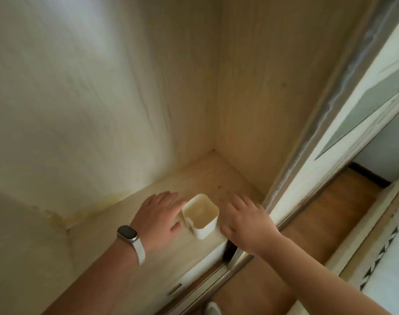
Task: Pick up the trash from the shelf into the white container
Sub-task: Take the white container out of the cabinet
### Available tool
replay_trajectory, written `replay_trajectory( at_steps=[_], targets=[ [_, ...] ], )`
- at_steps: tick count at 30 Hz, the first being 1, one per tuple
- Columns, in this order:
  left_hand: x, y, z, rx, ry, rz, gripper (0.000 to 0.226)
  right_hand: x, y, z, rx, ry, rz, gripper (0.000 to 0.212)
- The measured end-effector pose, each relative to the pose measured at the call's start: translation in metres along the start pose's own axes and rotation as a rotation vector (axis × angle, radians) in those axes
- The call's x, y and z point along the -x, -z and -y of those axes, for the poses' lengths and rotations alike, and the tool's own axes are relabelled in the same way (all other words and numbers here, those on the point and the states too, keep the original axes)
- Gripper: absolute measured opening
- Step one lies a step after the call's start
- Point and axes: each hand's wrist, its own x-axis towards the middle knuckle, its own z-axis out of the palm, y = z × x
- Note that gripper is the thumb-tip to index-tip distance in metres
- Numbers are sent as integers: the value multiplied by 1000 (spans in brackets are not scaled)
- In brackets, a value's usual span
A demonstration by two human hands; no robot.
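While the pale wooden shelf [130, 253] lies almost bare, a few dark specks [219, 186] sit at twelve o'clock from the white container [202, 215], which stands upright near the shelf's front edge. Left hand [161, 213], smartwatch [127, 233] on the wrist, flanks it at nine o'clock, fingers spread and flat, fingertips touching its wall, grip released. Right hand [244, 220] hovers at three o'clock, palm down, fingers splayed, grip empty. Beyond the right arm a sliding door frame [312, 144] borders the shelf.
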Motion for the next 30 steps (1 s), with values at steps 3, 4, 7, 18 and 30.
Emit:
replay_trajectory(
  at_steps=[3, 4, 7, 18, 30],
  targets=[
    [-4, -26, 9, 16, 75, 73, 52, -25, -31, -9, -96, -1, 123, 52],
    [-3, -35, 10, 73, 101, 89, 52, -30, -43, -14, -139, -32, 201, 54],
    [-6, -58, 14, 278, 215, 214, 75, -45, -73, -27, -203, -86, 305, 56],
    [-54, -184, 28, 814, 613, 450, 46, -85, -175, -43, -541, -379, 276, 53],
    [-95, -260, 8, 1674, 1321, 360, 13, -138, -256, -51, -790, -792, 192, 48]
  ],
)
